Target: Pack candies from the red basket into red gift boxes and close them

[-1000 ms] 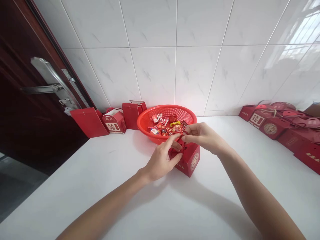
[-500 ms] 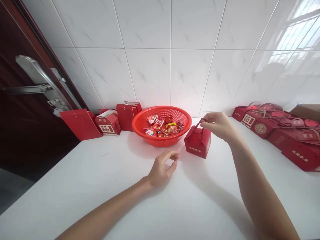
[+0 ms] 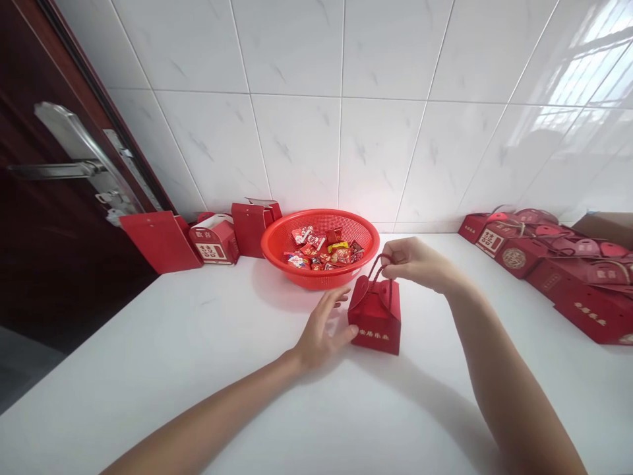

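A small red candy box (image 3: pixel 374 323) with gold lettering and a rope handle is upright at the middle of the white table. My right hand (image 3: pixel 413 262) pinches the rope handle (image 3: pixel 380 260) above it. At the box's left side is my left hand (image 3: pixel 324 333), fingers spread and thumb against the front left corner. Just behind stands a red plastic basket (image 3: pixel 320 282) holding several wrapped candies (image 3: pixel 329 251).
Several red boxes (image 3: pixel 527 254) with handles line the right side of the white table (image 3: pixel 237 369). Other red cartons (image 3: pixel 161 243) stand at the back left, near a dark door (image 3: pixel 44 218). A tiled wall (image 3: pixel 297 145) rises behind the table.
My right hand has brought the candy box nearer and to the left. My left hand's fingers have spread, and it is now against the box's left side.
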The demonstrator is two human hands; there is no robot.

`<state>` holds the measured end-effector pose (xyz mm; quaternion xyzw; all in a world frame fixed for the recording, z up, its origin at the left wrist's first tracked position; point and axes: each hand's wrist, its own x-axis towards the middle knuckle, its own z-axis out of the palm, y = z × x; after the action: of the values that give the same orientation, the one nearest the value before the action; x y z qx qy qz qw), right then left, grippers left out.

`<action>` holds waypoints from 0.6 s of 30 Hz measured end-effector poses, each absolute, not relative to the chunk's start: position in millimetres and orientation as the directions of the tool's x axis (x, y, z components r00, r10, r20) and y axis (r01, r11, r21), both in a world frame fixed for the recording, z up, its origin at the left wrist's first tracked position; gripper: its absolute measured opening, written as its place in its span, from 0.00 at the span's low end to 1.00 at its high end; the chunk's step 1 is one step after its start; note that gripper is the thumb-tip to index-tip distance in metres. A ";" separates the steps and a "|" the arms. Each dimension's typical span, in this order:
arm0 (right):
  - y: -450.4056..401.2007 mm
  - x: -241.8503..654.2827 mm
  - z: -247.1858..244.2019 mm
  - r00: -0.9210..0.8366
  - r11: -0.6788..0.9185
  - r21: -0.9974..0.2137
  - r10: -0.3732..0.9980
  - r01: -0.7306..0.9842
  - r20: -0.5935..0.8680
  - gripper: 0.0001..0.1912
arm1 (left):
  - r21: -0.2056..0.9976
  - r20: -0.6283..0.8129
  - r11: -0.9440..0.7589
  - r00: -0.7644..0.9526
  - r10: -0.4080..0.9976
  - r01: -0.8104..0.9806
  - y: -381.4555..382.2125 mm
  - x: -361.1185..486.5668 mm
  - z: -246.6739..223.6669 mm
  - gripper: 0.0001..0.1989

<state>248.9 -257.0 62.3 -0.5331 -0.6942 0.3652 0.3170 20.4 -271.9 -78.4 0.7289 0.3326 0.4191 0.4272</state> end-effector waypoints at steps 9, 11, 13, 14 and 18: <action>-264.2 218.3 53.0 -0.301 0.360 -0.470 0.933 0.806 0.198 0.14 | 0.818 0.390 -0.548 0.532 0.751 0.175 -278.9 24.3 -83.2 0.26; -268.0 214.9 54.6 -0.286 0.351 -0.358 0.932 0.866 0.221 0.15 | 0.796 0.418 -0.581 0.540 0.730 0.170 -278.4 24.9 -85.5 0.27; -272.2 213.3 57.7 -0.300 0.358 -0.297 0.928 0.885 0.222 0.15 | 0.771 0.459 -0.618 0.538 0.707 0.153 -277.5 25.3 -89.1 0.28; -274.3 213.0 59.6 -0.315 0.368 -0.282 0.924 0.886 0.214 0.14 | 0.758 0.479 -0.636 0.538 0.694 0.144 -277.0 25.3 -91.4 0.28; -281.9 213.4 68.0 -0.340 0.370 -0.235 0.927 0.899 0.158 0.10 | 0.717 0.525 -0.682 0.532 0.664 0.143 -275.2 24.9 -99.5 0.27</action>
<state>213.4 -281.9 68.0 -0.5588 -0.8168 0.0531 0.1331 24.9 -275.2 -99.5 0.8172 0.2470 0.4162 0.3131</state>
